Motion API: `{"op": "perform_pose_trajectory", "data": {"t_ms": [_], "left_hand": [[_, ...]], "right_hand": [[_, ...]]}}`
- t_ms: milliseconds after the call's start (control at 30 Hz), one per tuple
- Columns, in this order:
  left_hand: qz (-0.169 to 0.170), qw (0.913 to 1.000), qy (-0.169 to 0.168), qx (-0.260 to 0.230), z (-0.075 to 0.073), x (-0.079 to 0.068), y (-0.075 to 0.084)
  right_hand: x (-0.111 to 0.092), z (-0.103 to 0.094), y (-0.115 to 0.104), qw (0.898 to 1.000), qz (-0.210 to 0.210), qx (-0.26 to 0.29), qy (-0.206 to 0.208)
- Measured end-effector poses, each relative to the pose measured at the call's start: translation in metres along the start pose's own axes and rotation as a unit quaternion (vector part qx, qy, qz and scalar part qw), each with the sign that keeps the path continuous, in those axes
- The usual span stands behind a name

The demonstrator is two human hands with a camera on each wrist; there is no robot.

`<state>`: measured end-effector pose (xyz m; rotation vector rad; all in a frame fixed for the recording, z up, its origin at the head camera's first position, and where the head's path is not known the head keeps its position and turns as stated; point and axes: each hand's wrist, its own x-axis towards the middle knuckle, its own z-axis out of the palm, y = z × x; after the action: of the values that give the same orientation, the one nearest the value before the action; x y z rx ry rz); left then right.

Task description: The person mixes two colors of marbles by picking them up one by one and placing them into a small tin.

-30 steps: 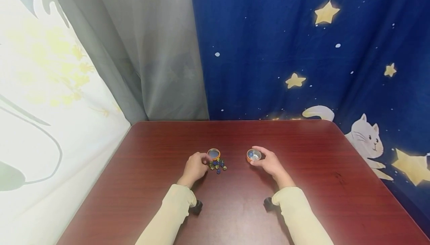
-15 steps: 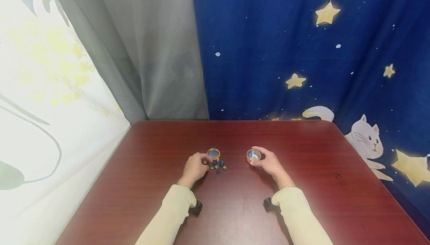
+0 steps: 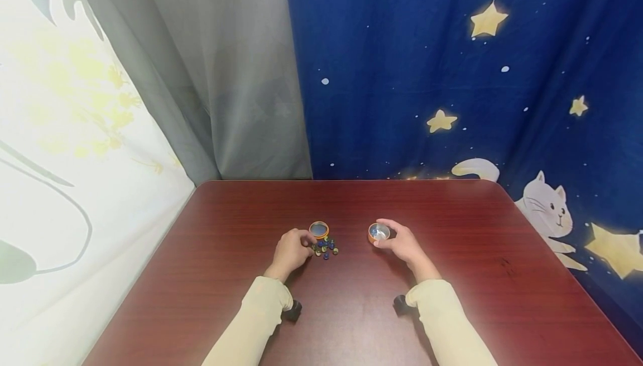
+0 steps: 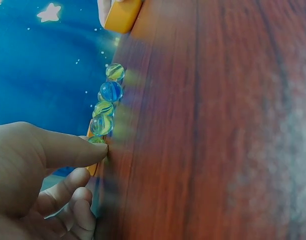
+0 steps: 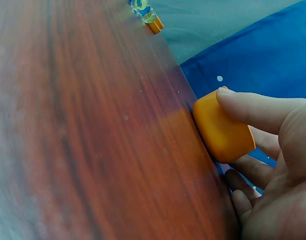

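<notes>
Several glass marbles (image 3: 324, 247) with yellow and blue swirls lie clustered on the table; blue and yellow ones (image 4: 111, 91) line up in the left wrist view. The left hand (image 3: 290, 251) is at the cluster's left edge. Its thumb (image 4: 75, 150) lies against a yellow-green marble (image 4: 96, 140), seemingly pinching it; the index finger is hidden behind the thumb. The right hand (image 3: 404, 242) grips a small round orange tin (image 5: 220, 127) by its side, thumb on the near wall. Silver inside and open upward, the tin has blue marble glass showing in it.
A round orange-rimmed lid or second shallow tin (image 3: 318, 226) lies just behind the marbles. The dark red wooden table (image 3: 351, 310) reaches back to a grey curtain (image 3: 251, 76) and a blue starry curtain (image 3: 382, 87). A pale curtain hangs at the left.
Both hands stay almost where they were. One yellowish marble by the left fingertips has shifted slightly toward the person. The right hand keeps its grip on the tin.
</notes>
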<state>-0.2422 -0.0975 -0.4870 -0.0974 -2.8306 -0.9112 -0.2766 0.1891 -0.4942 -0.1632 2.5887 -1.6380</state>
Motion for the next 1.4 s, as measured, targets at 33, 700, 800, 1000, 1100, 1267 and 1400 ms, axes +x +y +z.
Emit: {"op": "perform_pose_trajectory", "data": {"t_ms": [33, 700, 800, 1000, 1100, 1267, 1400], "left_hand": [[0.001, 1.0000, 0.001, 0.001, 0.0000, 0.0000, -0.0002], [-0.001, 1.0000, -0.004, 0.000, -0.0021, -0.0014, -0.0006], [0.000, 1.0000, -0.007, 0.000, -0.0020, -0.0018, -0.0007], [-0.001, 0.9999, -0.016, 0.000, -0.0012, -0.0029, -0.0001], [-0.003, 0.9998, -0.018, 0.002, -0.0007, -0.0030, 0.0000], [-0.006, 0.9998, -0.018, 0.002, -0.0009, -0.0033, -0.0002], [-0.008, 0.9998, -0.018, 0.002, -0.0014, -0.0038, -0.0001]], "right_hand": [[0.0000, 0.0001, 0.0000, 1.000, 0.000, 0.000, 0.000], [0.0006, 0.0011, 0.0008, 1.000, -0.002, -0.003, 0.001], [0.0010, 0.0012, 0.0010, 1.000, -0.003, -0.001, 0.000], [0.0002, 0.0012, 0.0003, 1.000, 0.001, -0.005, 0.002], [0.0001, 0.0013, 0.0007, 1.000, 0.006, -0.007, 0.004], [0.0003, 0.0011, 0.0015, 1.000, 0.003, -0.008, 0.005], [0.0002, 0.0011, 0.0014, 1.000, 0.000, -0.009, 0.003]]}}
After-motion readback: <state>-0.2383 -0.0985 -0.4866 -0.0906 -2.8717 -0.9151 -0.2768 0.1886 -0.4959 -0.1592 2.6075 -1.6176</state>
